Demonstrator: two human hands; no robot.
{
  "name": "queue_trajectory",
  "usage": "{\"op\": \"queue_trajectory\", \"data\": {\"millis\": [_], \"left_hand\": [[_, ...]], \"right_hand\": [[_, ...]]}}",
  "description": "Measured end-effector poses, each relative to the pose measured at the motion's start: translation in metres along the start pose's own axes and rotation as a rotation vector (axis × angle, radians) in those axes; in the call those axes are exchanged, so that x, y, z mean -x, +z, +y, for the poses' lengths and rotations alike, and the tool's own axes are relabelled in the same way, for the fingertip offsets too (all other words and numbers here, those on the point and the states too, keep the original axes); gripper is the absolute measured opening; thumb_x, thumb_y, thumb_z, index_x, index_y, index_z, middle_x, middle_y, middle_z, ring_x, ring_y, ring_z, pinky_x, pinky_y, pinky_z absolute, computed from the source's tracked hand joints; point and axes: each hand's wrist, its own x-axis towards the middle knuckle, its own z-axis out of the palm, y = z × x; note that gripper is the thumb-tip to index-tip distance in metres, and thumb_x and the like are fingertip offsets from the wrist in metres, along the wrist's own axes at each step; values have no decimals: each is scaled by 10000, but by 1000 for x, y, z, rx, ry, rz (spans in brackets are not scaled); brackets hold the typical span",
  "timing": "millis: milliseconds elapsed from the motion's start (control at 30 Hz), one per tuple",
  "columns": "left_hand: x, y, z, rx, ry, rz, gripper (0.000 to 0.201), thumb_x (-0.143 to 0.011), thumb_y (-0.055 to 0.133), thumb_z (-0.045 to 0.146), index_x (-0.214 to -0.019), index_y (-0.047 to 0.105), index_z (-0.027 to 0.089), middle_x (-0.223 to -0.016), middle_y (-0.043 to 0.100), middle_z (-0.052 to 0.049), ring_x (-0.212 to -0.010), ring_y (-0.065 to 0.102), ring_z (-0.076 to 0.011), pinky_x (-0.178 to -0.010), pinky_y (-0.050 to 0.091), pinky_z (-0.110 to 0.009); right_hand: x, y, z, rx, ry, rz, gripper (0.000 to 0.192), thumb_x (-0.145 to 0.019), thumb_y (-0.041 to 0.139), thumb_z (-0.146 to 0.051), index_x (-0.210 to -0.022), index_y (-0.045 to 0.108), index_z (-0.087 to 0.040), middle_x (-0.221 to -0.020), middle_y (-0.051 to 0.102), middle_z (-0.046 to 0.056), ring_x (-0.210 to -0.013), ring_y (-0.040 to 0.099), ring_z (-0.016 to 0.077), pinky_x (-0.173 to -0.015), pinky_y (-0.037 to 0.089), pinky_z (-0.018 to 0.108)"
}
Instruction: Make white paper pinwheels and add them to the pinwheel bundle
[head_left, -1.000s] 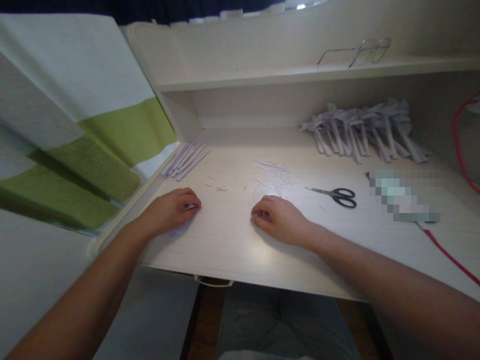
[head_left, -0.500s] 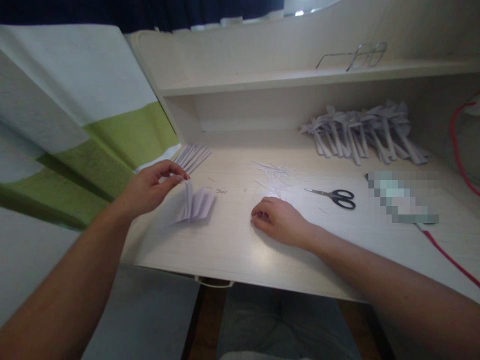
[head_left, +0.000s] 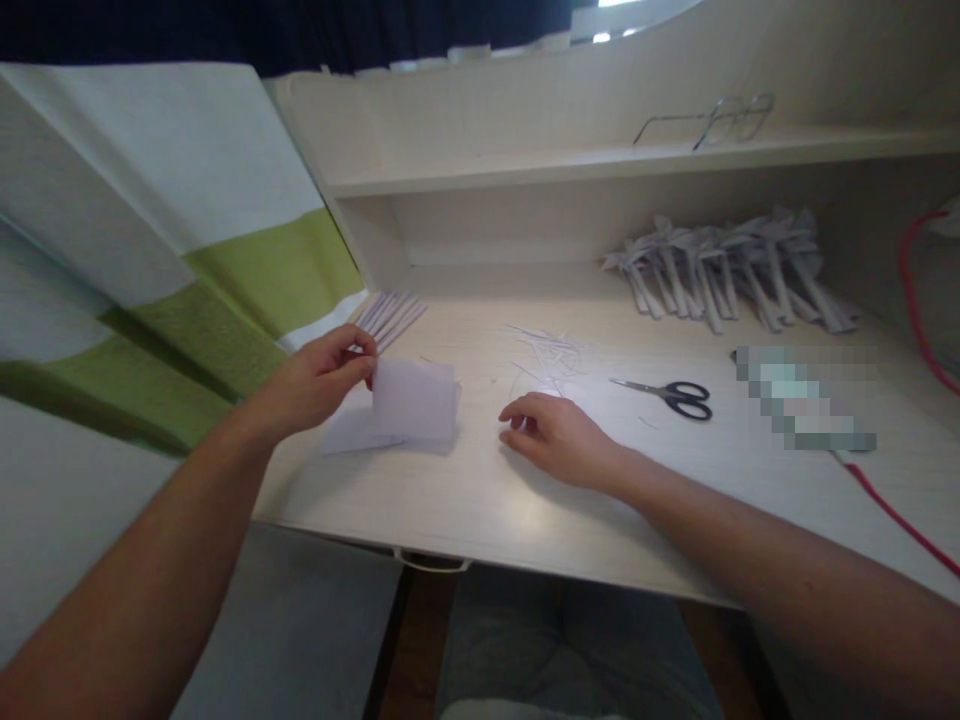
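Observation:
My left hand (head_left: 319, 375) pinches the top edge of a white paper sheet (head_left: 414, 400) and lifts it off a small stack of white paper (head_left: 352, 433) lying on the desk (head_left: 480, 500). The lifted sheet stands nearly upright, facing me. My right hand (head_left: 551, 432) rests on the desk a little to the right of the sheet, fingers loosely curled, holding nothing. Black-handled scissors (head_left: 671, 393) lie shut further right.
Folded paper strips (head_left: 390, 313) lie at the back left and thin paper scraps (head_left: 547, 350) in the middle. A pile of folded paper pieces (head_left: 727, 270) fills the back right. Glasses (head_left: 712, 115) sit on the shelf. A red cable (head_left: 915, 310) runs along the right. A green-striped cloth (head_left: 187, 270) hangs at the left.
My left hand rose from pressing flat on the desk, picked up paper that fanned out, and now holds one sheet upright. My right hand barely moved.

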Motion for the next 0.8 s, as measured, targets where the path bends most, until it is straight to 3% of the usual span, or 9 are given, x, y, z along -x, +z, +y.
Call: {"op": "queue_trajectory", "data": {"millis": [233,300,467,567,633,700,733,800], "left_hand": [[11,2,2,80,-76,82,119,-764,637,322,-799,599,216,-678,618,15,-656,587,-175,-622,452,-291],[16,5,6,144,-91,109,139,-758,639,331,-810,585,213,-703,608,14,-661,602,-172,-629,480,-296],[30,35,23,386,-114,77,210,-792,658,379,-860,548,214,-718,611,29,-659,638,-165,-681,558,-334],[35,65,33,592,-141,8,196,-813,655,356,-880,530,220,-700,629,37,-653,656,-166,-677,564,-331],[39,87,40,652,-134,-45,193,-836,650,359,-884,526,220,-693,646,32,-641,662,-170,-678,571,-341],[46,109,47,659,-82,-121,200,-847,675,343,-947,553,220,-741,697,5,-682,685,-190,-709,578,-362],[50,119,51,617,3,-170,241,-851,689,310,-1046,573,229,-811,727,-11,-744,700,-200,-747,576,-366],[59,138,58,395,230,-193,426,-853,700,211,-1266,608,266,-1169,721,-68,-1014,691,-224,-912,556,-389]], "right_hand": [[-33,10,-36,-212,-28,50,508,-872,733,-255,-1347,575,-165,-1205,713,119,-904,676,198,-842,524,360],[-43,12,-45,-312,21,68,569,-866,746,-287,-1378,532,-161,-1249,694,132,-933,676,201,-869,528,375],[-46,9,-36,-644,196,136,710,-821,777,-323,-1444,458,-209,-1238,687,114,-903,684,182,-816,549,348],[-25,-7,-22,-816,266,127,633,-791,749,-261,-1379,520,-208,-901,713,17,-717,640,152,-689,521,305],[-1,-23,-14,-856,289,142,537,-764,746,-249,-1277,594,-193,-678,624,-61,-595,554,129,-623,467,280],[29,-39,-6,-852,308,198,488,-756,758,-271,-1222,632,-199,-606,552,-96,-552,487,112,-585,413,260],[45,-45,-1,-840,341,202,464,-767,754,-279,-1212,647,-205,-598,532,-100,-554,475,110,-584,405,256],[75,-53,8,-803,424,195,346,-771,755,-300,-1092,700,-185,-661,581,-67,-587,492,107,-587,403,251]]}}
